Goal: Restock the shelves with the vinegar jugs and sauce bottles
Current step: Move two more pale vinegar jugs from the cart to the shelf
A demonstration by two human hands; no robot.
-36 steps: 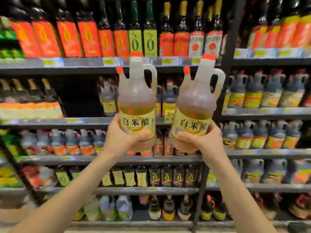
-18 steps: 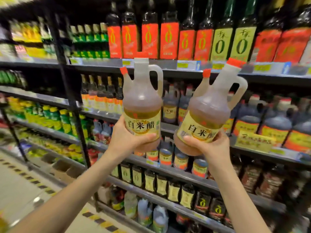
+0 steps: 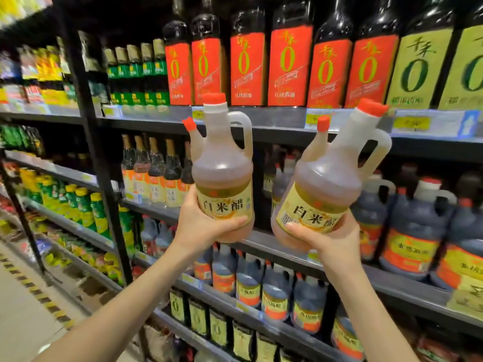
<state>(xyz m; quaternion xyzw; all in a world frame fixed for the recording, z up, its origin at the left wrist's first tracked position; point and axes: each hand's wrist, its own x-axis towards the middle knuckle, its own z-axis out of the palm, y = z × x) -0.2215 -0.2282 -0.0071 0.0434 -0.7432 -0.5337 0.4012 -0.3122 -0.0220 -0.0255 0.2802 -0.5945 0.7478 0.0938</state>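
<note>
I hold two translucent vinegar jugs with orange caps and yellow labels up in front of the shelves. My left hand grips the base of the left jug, which stands upright. My right hand grips the base of the right jug, which tilts to the right. Both jugs hover before the second shelf, in front of a dark gap between the brown bottles and the dark jugs.
Tall soy sauce bottles with red labels and green-yellow labels fill the top shelf. Dark vinegar jugs stand at the right, smaller ones below. A black upright post divides the shelving. The aisle floor lies lower left.
The view has swung left and closer to the shelves. Both jugs stay in my hands; the right jug now leans further right, and both sit nearer the second shelf.
</note>
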